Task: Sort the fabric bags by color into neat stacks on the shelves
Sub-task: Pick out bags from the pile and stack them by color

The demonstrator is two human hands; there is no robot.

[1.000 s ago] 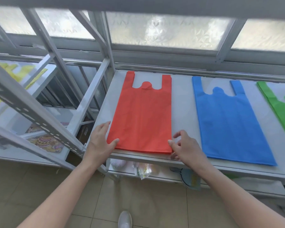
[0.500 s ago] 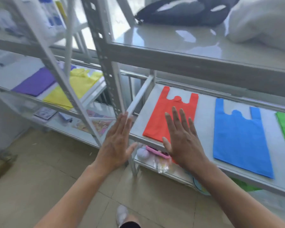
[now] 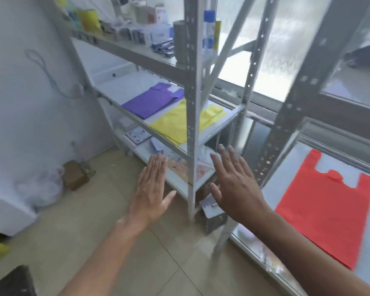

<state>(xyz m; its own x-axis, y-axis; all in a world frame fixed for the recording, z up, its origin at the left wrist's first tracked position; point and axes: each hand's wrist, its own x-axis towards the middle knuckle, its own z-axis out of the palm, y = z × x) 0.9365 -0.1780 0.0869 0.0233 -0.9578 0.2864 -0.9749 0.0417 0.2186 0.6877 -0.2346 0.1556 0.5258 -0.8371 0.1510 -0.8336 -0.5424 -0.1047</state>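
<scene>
A red fabric bag (image 3: 327, 204) lies flat on the right shelf (image 3: 271, 193). On the left rack's middle shelf (image 3: 214, 133) a purple bag (image 3: 152, 100) and a yellow bag (image 3: 175, 124) lie side by side. My left hand (image 3: 151, 191) and my right hand (image 3: 233, 184) hover in the air in front of the racks, fingers straight and spread, holding nothing. Neither hand touches a bag. The right hand is just left of the red bag's shelf.
A grey upright post (image 3: 192, 107) stands between my hands. The top shelf holds bottles and boxes (image 3: 150, 35). Papers and packets (image 3: 137, 135) lie on the lower shelf. A cardboard box (image 3: 75, 175) and a clear bag sit on the tiled floor by the wall.
Both hands left the red bag's lower edge and lifted open into the air. The view swung left, so the purple and yellow bags came in and the blue and green bags went out.
</scene>
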